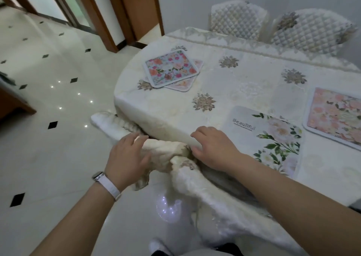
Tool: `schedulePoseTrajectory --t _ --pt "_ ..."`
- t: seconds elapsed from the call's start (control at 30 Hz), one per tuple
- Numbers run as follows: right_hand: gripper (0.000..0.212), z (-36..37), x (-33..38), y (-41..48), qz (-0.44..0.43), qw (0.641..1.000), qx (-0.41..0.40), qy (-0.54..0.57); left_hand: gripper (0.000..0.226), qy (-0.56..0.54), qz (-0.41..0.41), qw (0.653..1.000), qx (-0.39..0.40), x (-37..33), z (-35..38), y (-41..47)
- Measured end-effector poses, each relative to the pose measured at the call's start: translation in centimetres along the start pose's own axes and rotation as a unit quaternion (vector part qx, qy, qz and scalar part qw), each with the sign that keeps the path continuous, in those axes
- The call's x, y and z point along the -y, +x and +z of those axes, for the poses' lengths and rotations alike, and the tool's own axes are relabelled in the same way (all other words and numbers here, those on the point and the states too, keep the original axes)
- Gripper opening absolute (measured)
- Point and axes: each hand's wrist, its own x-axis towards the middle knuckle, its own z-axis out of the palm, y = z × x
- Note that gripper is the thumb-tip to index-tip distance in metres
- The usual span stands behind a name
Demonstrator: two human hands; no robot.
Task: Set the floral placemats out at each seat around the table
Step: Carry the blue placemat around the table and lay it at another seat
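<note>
Left hand (128,156): fingers spread, laid flat on bunched tablecloth (166,156) at near table edge; no closed grasp.
Right hand (213,148): fingers loosely curled, pressing tablecloth edge just beside the "Beautiful" placemat (273,138); holding nothing.
"Beautiful" placemat: flat at near edge.
Pink placemat (336,115): flat, right of the "Beautiful" placemat, apart.
Stacked placemats (172,68): two overlapped, far-left of it.
Chairs (238,19): beyond far edge.

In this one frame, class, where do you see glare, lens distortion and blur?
Head view: bright spots of light glare on the polished floor; the wide lens bows the table edge and door frames; the left hand is slightly smeared, while the "Beautiful" placemat reads fairly sharp.
</note>
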Motion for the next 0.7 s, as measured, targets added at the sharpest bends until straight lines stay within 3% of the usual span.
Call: schedulePoseTrajectory --t 0.2,0.33,0.7 --pt "0.055 2.1 11.9 4.2 -0.044 0.997 0.041 -0.046 0.057 -0.041 -0.047 0.997 -0.037 11.8 -1.6 -4.5" --pt "0.047 4.2 19.8 7.6 -0.084 0.992 0.052 -0.073 0.061 -0.055 -0.082 0.994 -0.041 20.0 -2.0 -8.5" --pt "0.049 8.8 35.7 15.4 -0.242 0.961 0.081 -0.103 0.062 -0.036 -0.218 0.972 -0.078 34.0 -5.3 -18.4"
